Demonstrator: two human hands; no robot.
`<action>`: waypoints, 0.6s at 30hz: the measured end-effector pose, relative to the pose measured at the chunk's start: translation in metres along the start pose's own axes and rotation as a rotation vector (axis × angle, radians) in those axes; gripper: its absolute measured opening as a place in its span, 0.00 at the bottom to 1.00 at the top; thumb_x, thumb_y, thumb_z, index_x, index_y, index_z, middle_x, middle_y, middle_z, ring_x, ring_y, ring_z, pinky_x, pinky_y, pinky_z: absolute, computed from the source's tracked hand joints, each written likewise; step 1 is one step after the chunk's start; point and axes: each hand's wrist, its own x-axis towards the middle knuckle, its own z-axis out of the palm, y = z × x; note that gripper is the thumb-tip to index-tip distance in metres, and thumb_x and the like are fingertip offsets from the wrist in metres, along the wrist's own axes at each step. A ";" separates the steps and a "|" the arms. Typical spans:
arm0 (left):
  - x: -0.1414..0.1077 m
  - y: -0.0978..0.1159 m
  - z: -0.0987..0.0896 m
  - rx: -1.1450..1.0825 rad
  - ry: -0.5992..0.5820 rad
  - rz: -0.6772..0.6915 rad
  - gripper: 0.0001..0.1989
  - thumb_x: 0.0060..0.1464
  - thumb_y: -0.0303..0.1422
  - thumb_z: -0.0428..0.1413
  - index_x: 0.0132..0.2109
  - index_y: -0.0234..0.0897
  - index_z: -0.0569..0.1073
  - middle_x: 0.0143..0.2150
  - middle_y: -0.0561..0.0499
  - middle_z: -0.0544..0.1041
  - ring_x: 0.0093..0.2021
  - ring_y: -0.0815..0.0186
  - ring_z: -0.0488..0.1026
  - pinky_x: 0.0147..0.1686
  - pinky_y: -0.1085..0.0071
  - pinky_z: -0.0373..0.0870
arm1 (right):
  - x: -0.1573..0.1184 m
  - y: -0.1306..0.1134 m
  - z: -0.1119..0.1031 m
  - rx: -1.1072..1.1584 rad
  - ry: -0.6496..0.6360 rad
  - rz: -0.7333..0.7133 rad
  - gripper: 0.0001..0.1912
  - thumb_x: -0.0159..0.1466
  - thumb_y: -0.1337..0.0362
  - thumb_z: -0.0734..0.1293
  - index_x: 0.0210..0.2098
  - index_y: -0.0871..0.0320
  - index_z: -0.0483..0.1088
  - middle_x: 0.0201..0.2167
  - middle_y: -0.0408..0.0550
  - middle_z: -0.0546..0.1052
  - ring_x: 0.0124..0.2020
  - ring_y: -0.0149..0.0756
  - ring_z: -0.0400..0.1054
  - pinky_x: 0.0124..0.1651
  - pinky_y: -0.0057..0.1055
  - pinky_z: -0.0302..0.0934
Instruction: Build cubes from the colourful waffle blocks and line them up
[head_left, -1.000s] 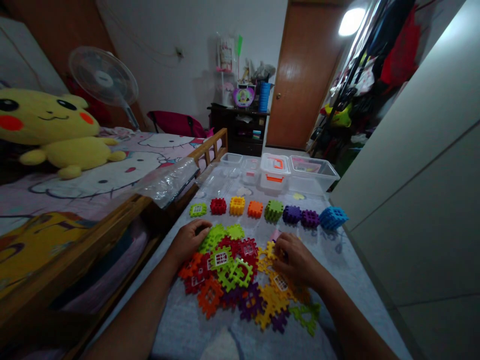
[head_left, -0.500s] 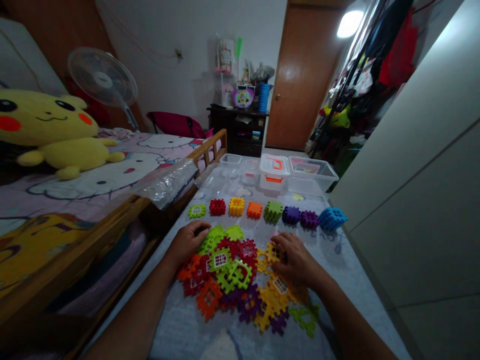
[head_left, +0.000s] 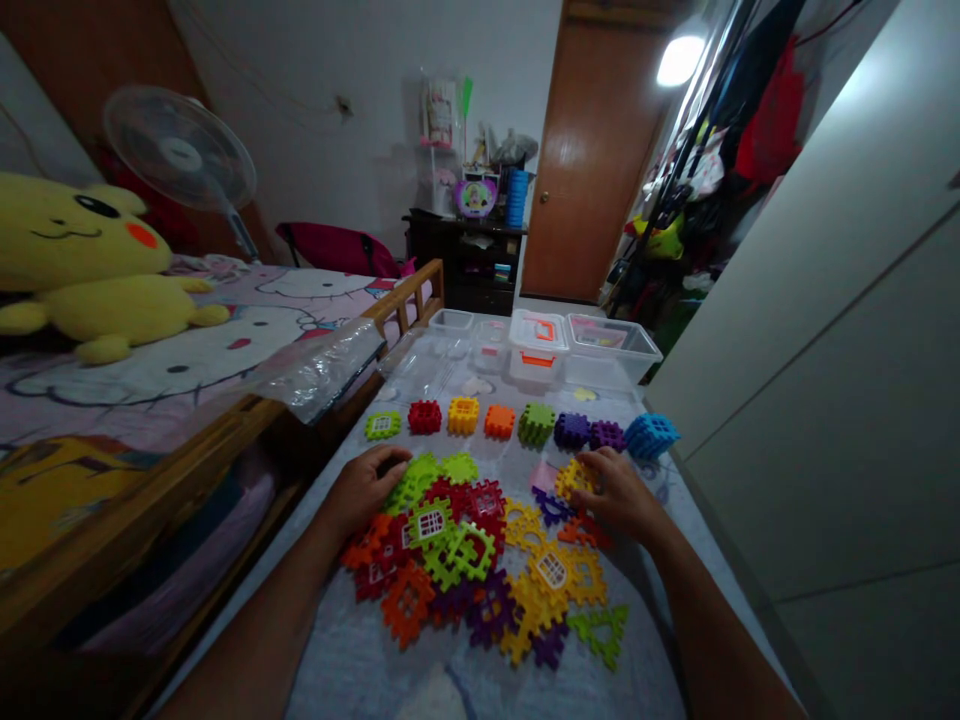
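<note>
The fingers of the right hand (head_left: 619,492) grasp a yellow, toothed plastic tile (head_left: 572,480) by its right side, above the far right of the loose heap. The tile juts leftward from the fingertips with its latticed face turned up toward the camera; it looks about as long as wide, so I cannot tell a long axis. Just below it lie a flat, indigo plastic piece (head_left: 554,508) and a flat, orange plastic piece (head_left: 581,532). The left hand (head_left: 361,490) is released, its fingers loosely curved beside lime-green plastic tiles (head_left: 415,485); whether the fingertips touch them I cannot tell. Between the hands spread red, orange, purple and yellow pieces, with a lime-green, triangular plastic frame (head_left: 602,632) at the near right. Beyond the hands, a row of coloured stacks runs from side to side, ending at the right in a blue stack of plastic tiles (head_left: 651,436). Farther off stands a clear plastic box with orange latches (head_left: 538,345).
</note>
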 end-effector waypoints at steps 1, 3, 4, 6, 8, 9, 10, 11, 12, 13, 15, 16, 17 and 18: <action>0.000 0.000 0.000 -0.001 0.000 -0.001 0.17 0.50 0.45 0.52 0.39 0.39 0.77 0.42 0.49 0.80 0.45 0.58 0.75 0.49 0.65 0.69 | 0.000 -0.003 0.002 -0.013 -0.033 -0.003 0.22 0.54 0.62 0.70 0.48 0.58 0.70 0.41 0.50 0.69 0.43 0.42 0.65 0.48 0.36 0.61; 0.000 0.000 0.000 -0.004 -0.001 -0.005 0.17 0.50 0.45 0.52 0.39 0.39 0.77 0.42 0.49 0.80 0.45 0.58 0.75 0.49 0.65 0.69 | -0.001 -0.006 0.005 -0.037 -0.067 -0.004 0.22 0.54 0.63 0.69 0.48 0.59 0.70 0.41 0.51 0.69 0.44 0.42 0.64 0.48 0.36 0.60; 0.000 0.000 0.000 -0.005 -0.001 -0.007 0.17 0.50 0.44 0.52 0.39 0.39 0.77 0.42 0.49 0.80 0.45 0.57 0.75 0.49 0.65 0.69 | -0.001 -0.007 0.006 -0.045 -0.071 -0.005 0.22 0.54 0.64 0.69 0.48 0.59 0.70 0.41 0.51 0.69 0.44 0.42 0.64 0.49 0.36 0.60; 0.000 0.000 0.000 -0.007 -0.002 -0.005 0.17 0.50 0.44 0.52 0.39 0.39 0.77 0.42 0.48 0.80 0.45 0.57 0.75 0.49 0.64 0.69 | -0.001 -0.008 0.008 -0.052 -0.067 -0.011 0.23 0.53 0.64 0.69 0.49 0.60 0.69 0.42 0.51 0.68 0.45 0.42 0.64 0.51 0.36 0.59; 0.000 0.000 0.000 -0.005 -0.005 -0.004 0.17 0.50 0.44 0.52 0.39 0.39 0.77 0.43 0.48 0.80 0.45 0.57 0.75 0.49 0.64 0.68 | -0.001 -0.008 0.009 -0.053 -0.061 -0.017 0.23 0.53 0.65 0.69 0.49 0.60 0.69 0.43 0.51 0.68 0.46 0.42 0.64 0.51 0.36 0.59; 0.000 -0.001 0.000 -0.004 -0.006 -0.006 0.17 0.50 0.44 0.52 0.39 0.38 0.77 0.43 0.48 0.79 0.46 0.57 0.75 0.50 0.64 0.68 | -0.001 -0.008 0.010 -0.054 -0.058 -0.018 0.24 0.53 0.65 0.69 0.49 0.60 0.69 0.43 0.51 0.68 0.46 0.42 0.64 0.51 0.36 0.59; 0.000 -0.001 0.001 -0.002 -0.008 -0.008 0.17 0.51 0.44 0.52 0.39 0.38 0.77 0.43 0.48 0.79 0.46 0.57 0.74 0.50 0.64 0.68 | -0.001 -0.008 0.010 -0.055 -0.054 -0.017 0.24 0.53 0.65 0.69 0.49 0.60 0.69 0.44 0.51 0.69 0.46 0.42 0.63 0.51 0.36 0.59; 0.000 -0.001 0.001 0.000 -0.011 -0.010 0.17 0.51 0.45 0.52 0.40 0.38 0.77 0.43 0.48 0.79 0.46 0.57 0.74 0.50 0.63 0.68 | -0.001 -0.009 0.010 -0.056 -0.054 -0.012 0.24 0.53 0.65 0.69 0.49 0.60 0.70 0.44 0.52 0.69 0.46 0.43 0.63 0.51 0.36 0.59; 0.000 -0.002 0.001 0.001 -0.013 -0.010 0.17 0.51 0.45 0.52 0.40 0.38 0.77 0.43 0.48 0.79 0.46 0.57 0.74 0.50 0.63 0.68 | -0.001 -0.010 0.011 -0.057 -0.054 -0.008 0.24 0.53 0.65 0.69 0.50 0.60 0.70 0.44 0.52 0.69 0.47 0.43 0.63 0.52 0.37 0.59; 0.000 -0.002 0.001 0.002 -0.012 -0.009 0.17 0.51 0.45 0.52 0.40 0.38 0.77 0.43 0.48 0.79 0.46 0.57 0.74 0.50 0.63 0.68 | -0.001 -0.011 0.011 -0.058 -0.054 -0.005 0.24 0.53 0.64 0.69 0.50 0.61 0.70 0.45 0.53 0.69 0.47 0.44 0.63 0.52 0.38 0.58; 0.000 -0.002 0.001 0.003 -0.009 -0.007 0.17 0.50 0.45 0.52 0.39 0.38 0.77 0.43 0.48 0.79 0.45 0.57 0.74 0.50 0.63 0.68 | -0.002 -0.012 0.012 -0.061 -0.049 -0.004 0.25 0.53 0.65 0.69 0.50 0.61 0.70 0.45 0.54 0.69 0.47 0.44 0.63 0.52 0.38 0.58; 0.000 -0.002 0.001 0.002 -0.007 -0.007 0.17 0.50 0.45 0.52 0.39 0.38 0.77 0.42 0.48 0.79 0.45 0.57 0.75 0.49 0.63 0.68 | -0.002 -0.013 0.012 -0.063 -0.047 -0.005 0.25 0.53 0.65 0.69 0.51 0.61 0.70 0.45 0.54 0.69 0.47 0.44 0.63 0.52 0.38 0.58; 0.000 -0.002 0.001 0.001 -0.007 -0.008 0.17 0.50 0.45 0.52 0.39 0.38 0.77 0.42 0.48 0.79 0.45 0.57 0.75 0.49 0.63 0.68 | -0.002 -0.013 0.012 -0.066 -0.044 -0.004 0.25 0.53 0.65 0.68 0.51 0.61 0.69 0.45 0.54 0.69 0.48 0.44 0.63 0.52 0.37 0.58; 0.000 -0.001 0.001 -0.001 -0.007 -0.009 0.17 0.50 0.44 0.52 0.39 0.38 0.77 0.42 0.48 0.79 0.45 0.57 0.75 0.49 0.63 0.68 | -0.002 -0.013 0.012 -0.069 -0.042 -0.002 0.25 0.53 0.65 0.68 0.51 0.61 0.69 0.45 0.54 0.69 0.47 0.44 0.63 0.52 0.37 0.58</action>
